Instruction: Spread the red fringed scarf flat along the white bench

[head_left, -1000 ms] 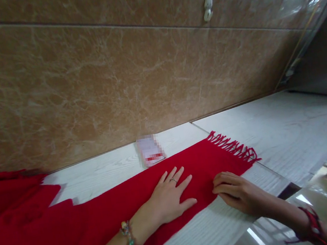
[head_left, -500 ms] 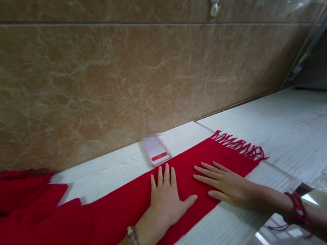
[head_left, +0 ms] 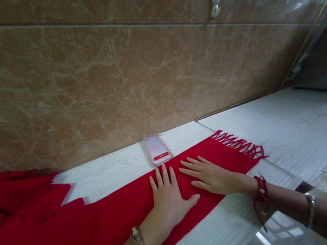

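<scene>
Left hand (head_left: pixel 167 197): lying flat on the scarf (head_left: pixel 112 211), fingers spread, pointing to 12 o'clock.
Right hand (head_left: pixel 210 176): pressing flat just beside it at 3 o'clock, fingers spread, pointing to 10 o'clock.
Scarf: stretching along the white table (head_left: pixel 289 133), fringe (head_left: pixel 239 144) at 2 o'clock.
Phone (head_left: pixel 157 151): sitting at 12 o'clock, against the wall (head_left: pixel 114 76).

Pressing the left hand (head_left: pixel 168 197) flat on a red scarf (head_left: pixel 115 212), fingers spread. Laying the right hand (head_left: pixel 212 176) palm down just beside it, on the same cloth. Stretched along a white counter (head_left: pixel 289 133), fringed end rightward. Just beyond the fingertips, a phone (head_left: pixel 158 152) against a brown marble wall (head_left: pixel 115 84).
</scene>
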Tool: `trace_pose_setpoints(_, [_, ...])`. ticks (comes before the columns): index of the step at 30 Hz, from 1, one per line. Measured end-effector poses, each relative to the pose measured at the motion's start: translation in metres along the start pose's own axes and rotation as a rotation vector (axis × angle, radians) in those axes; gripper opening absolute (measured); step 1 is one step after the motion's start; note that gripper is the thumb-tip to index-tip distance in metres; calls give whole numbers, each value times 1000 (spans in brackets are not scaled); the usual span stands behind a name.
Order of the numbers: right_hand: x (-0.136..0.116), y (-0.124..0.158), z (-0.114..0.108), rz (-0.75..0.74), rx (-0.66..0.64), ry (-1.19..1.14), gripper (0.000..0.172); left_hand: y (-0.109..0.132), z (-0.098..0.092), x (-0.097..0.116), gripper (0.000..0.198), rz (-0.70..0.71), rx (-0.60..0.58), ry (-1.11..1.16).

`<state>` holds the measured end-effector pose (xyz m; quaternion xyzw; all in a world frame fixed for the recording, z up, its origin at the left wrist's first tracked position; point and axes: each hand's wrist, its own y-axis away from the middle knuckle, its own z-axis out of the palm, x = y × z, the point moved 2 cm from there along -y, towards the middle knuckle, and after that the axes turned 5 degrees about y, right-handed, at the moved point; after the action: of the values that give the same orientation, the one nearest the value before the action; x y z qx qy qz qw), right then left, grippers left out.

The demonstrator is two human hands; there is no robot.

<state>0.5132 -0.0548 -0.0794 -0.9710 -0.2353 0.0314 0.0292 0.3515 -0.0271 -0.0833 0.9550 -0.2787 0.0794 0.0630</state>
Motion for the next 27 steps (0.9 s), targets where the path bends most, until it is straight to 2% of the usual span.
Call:
trace_pose_setpoints(6, [90,32,18,242,50,117,50,-1,-1,0,102,2,-17,3])
trace_pose_setpoints(8, [100,34,17,255,108,150,50,-1,0,0,102,4,-13,0])
trace_pose_setpoints(11, [73,17,10,211,147,108,50,-1,1,0,101,12,-3,-15])
trace_pose_setpoints(15, [17,-17,6,54,64,29,50,-1,0,0,99,20,4,-23])
trace_pose_setpoints(17, [14,-21,8,42,38,35,49,-1,0,0,99,20,2,-21])
trace_pose_setpoints(19, [35,-15,14,97,33,62,49,-1,-1,0,100,18,-1,-17])
trace_pose_setpoints(24, [127,20,24,339,79,154,48,-1,-1,-1,102,14,-1,-12])
trace_pose_setpoints(26, [140,26,22,376,121,186,48,-1,-1,0,101,16,-2,-19])
trace_pose_setpoints(27, [137,26,20,377,150,191,48,-1,-1,0,101,17,-2,-23])
